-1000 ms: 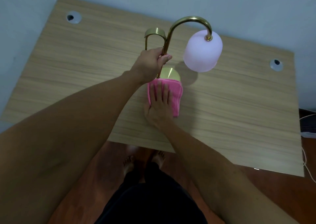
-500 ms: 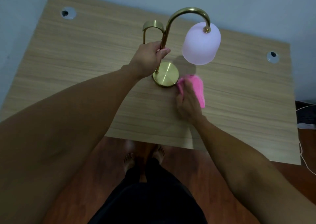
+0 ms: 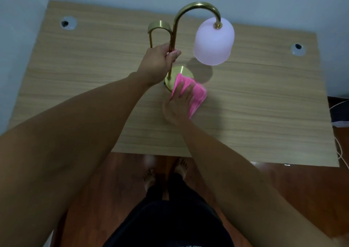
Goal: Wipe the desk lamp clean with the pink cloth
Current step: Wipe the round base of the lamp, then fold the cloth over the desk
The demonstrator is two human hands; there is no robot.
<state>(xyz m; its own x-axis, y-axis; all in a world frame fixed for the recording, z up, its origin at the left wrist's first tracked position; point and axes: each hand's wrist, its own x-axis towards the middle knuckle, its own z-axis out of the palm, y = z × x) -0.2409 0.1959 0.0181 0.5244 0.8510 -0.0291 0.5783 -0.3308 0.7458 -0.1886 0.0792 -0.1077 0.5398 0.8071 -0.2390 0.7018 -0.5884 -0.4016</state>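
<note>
A brass desk lamp stands mid-desk, with a curved stem (image 3: 190,8), a pale pink shade (image 3: 213,42) hanging on the right and a round brass base (image 3: 181,73). My left hand (image 3: 158,61) is closed around the stem just above the base. My right hand (image 3: 177,105) presses the folded pink cloth (image 3: 196,93) flat, fingers spread on it. The cloth covers the front right part of the base and lies partly on the desk.
The lamp stands on a light wooden desk (image 3: 264,105) against a pale wall. Cable grommets sit at back left (image 3: 68,23) and back right (image 3: 298,48). A white cable (image 3: 340,152) hangs off the right edge. My bare feet stand on wood floor below.
My right hand slid the cloth from in front of the base to its right side, then back onto the base's front right. My left hand stayed on the stem.
</note>
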